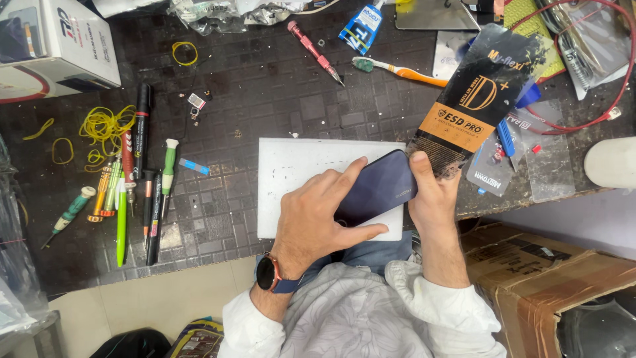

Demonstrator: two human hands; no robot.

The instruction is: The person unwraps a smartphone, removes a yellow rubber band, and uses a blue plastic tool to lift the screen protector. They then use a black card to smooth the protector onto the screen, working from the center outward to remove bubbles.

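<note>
Two hands grip a dark phone (379,187) over a white mat (291,166), centre frame.
Left hand (318,219) clasps the phone's glossy back; right hand (432,192) pinches its edge beside a flat black-and-orange packet (474,99).

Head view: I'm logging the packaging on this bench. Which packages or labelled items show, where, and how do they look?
White carton: top left corner, boxy.
Blue and white tube: top centre, lying flat.
Black and orange flat packet: held at its lower end by the right hand.
Small clear packet: just right of that hand.
Brown cardboard box: lower right.
</note>
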